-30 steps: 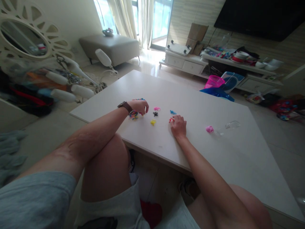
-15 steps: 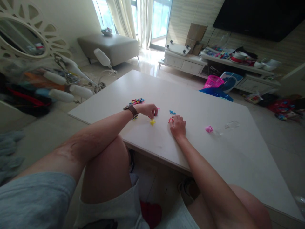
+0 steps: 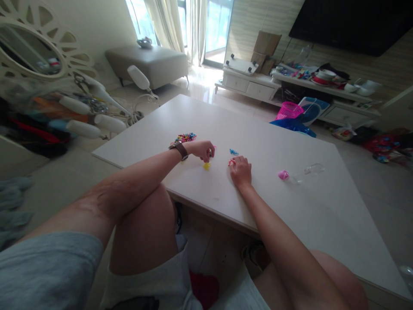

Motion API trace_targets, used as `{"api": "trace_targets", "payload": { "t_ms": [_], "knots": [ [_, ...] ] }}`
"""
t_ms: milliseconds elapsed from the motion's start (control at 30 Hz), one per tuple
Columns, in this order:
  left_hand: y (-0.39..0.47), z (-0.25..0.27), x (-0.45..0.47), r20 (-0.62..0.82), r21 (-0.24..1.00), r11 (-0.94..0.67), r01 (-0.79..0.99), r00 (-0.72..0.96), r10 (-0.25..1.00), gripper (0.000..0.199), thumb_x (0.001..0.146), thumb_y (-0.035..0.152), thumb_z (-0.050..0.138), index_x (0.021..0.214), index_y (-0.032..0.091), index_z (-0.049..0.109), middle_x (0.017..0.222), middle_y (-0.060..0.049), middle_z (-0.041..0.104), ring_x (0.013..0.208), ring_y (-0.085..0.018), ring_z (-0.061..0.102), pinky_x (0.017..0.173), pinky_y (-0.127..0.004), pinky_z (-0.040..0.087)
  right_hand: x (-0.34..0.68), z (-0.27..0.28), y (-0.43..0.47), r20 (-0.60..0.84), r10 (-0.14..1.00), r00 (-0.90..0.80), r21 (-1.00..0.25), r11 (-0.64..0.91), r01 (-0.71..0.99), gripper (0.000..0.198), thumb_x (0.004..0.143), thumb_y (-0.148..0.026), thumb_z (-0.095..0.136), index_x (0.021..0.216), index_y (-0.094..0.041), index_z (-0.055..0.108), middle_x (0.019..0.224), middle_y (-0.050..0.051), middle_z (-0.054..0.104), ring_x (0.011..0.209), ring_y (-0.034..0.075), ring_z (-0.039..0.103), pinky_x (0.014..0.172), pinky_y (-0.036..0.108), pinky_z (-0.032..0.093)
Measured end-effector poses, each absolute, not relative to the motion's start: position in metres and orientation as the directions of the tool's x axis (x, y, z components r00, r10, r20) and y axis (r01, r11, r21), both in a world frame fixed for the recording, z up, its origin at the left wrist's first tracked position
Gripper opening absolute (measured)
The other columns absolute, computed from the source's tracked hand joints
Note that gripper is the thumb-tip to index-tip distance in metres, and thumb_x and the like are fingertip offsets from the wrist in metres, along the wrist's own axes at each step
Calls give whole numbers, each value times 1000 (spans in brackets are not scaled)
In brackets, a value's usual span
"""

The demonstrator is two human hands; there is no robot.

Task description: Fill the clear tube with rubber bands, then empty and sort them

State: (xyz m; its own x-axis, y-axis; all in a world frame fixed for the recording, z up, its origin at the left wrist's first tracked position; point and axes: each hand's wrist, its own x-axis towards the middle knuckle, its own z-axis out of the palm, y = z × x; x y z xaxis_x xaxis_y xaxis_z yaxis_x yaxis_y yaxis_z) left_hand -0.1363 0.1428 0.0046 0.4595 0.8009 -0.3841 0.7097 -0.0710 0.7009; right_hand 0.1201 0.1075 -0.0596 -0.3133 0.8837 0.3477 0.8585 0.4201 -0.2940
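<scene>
On the white table [image 3: 277,206], my left hand [image 3: 203,150], with a brown-strapped watch [image 3: 180,149] at its wrist, points its fingers down in a pinch. What they hold is hidden. Just below those fingertips lies a small yellow heap [image 3: 206,166]; a little dark heap [image 3: 211,153] and a bit of pink [image 3: 215,147] show at their far side. My right hand [image 3: 241,172] rests on the tabletop, fingers curled at several small red pieces [image 3: 231,162]. Past it is a little blue cluster [image 3: 234,152]. A mixed pile of tiny coloured pieces [image 3: 186,137] sits behind my left wrist, partly covered.
To the right on the table are a pink rounded object [image 3: 283,175] and a clear bottle-like container [image 3: 314,169]. White lamp arms [image 3: 109,124] stand off the table's left edge. Beyond the far edge are a pink basket [image 3: 289,110] and a TV cabinet [image 3: 251,88].
My left hand has shifted very slightly to the right and lifted a little off the yellow heap. The right hand stays in place.
</scene>
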Motion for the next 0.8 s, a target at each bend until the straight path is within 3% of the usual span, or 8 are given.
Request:
{"api": "trace_targets", "payload": {
  "t_ms": [433, 800],
  "knots": [
    [145, 4, -136, -244, 655, -179, 734, 430, 869, 27, 62, 14, 78, 89, 15, 75, 77, -2, 75, 64, -13, 66, 57, -20, 44, 121, -62, 109, 356, 878, -320, -308, 433, 847, 23, 98, -26, 41, 107, -21, 62, 116, 12, 67, 107, 28, 55, 85, 38, 38],
    [141, 2, -131, -334, 737, -61, 673, 441, 833, 28, 63, 15, 78, 90, 14, 73, 80, -3, 76, 69, -15, 70, 64, -22, 51, 120, -62, 109, 387, 867, -314, -345, 453, 822, 22, 96, -25, 43, 104, -21, 63, 113, 12, 68, 104, 28, 55, 86, 40, 39]
  ]
}}
